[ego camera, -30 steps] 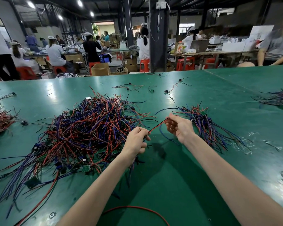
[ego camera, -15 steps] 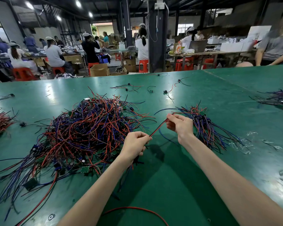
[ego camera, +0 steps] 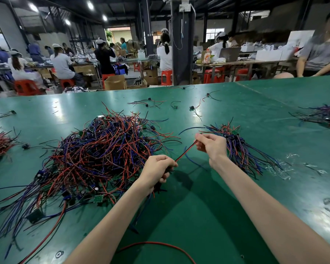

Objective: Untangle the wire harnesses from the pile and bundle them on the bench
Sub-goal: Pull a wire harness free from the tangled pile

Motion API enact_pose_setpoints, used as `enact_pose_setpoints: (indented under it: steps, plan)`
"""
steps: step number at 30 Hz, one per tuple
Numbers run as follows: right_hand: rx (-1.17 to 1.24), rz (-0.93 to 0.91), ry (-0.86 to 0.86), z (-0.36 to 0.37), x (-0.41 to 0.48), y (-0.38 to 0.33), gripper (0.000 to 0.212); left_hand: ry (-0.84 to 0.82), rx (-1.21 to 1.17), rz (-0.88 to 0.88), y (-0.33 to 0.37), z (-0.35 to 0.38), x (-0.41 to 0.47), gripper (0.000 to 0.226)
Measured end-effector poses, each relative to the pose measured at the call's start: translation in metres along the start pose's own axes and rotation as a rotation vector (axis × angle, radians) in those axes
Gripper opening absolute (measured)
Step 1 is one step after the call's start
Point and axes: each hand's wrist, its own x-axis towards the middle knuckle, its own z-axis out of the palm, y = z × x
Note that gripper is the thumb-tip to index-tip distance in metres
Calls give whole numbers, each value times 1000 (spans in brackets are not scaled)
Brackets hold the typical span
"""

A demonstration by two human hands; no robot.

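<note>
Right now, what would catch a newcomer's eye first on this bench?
The big tangled pile of red, blue and black wires sprawls over the left-centre of the green bench. Just right of it, the left hand and right hand hold a red-and-black wire taut between them. A smaller bundle lies behind the right hand.

Head view, forward-down; close over green bench (ego camera: 227,216)

The person's right hand (ego camera: 211,145) and left hand (ego camera: 156,172) are bare. Behind the fingers (ego camera: 203,138), each wrist runs into a long, slim forearm, uncovered all the way back to the picture's lower edge. Both arms are lit evenly by the ceiling lamps.
</note>
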Motion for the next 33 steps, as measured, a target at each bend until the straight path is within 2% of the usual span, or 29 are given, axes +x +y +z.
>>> enact_pose_setpoints:
  steps: [3, 8, 13, 21, 26, 29, 33]
  plan:
    - [-379, -299, -34, -3, 3, 8, 14, 8, -4, -4, 0, 0, 1, 18]
    - [-503, -395, -59, -5, 7, 15, 13, 27, 10, 18, 0, -3, 1, 19]
    - [-416, -306, -48, -3, 5, 14, 14, 35, 12, 24, 0, -4, 1, 19]
    - [41, 30, -95, 1, 1, 5, 21, 49, 13, 44, -1, -5, 1, 12]
    - [80, 66, -72, 3, 0, 3, 20, 49, 7, 39, -1, -6, 2, 14]
    - [48, 44, -45, 3, -2, 6, 12, 56, 6, 45, -2, -7, 2, 15]
    - [-22, 11, 3, 1, -6, 10, 14, 78, -3, 53, -3, -8, 2, 19]
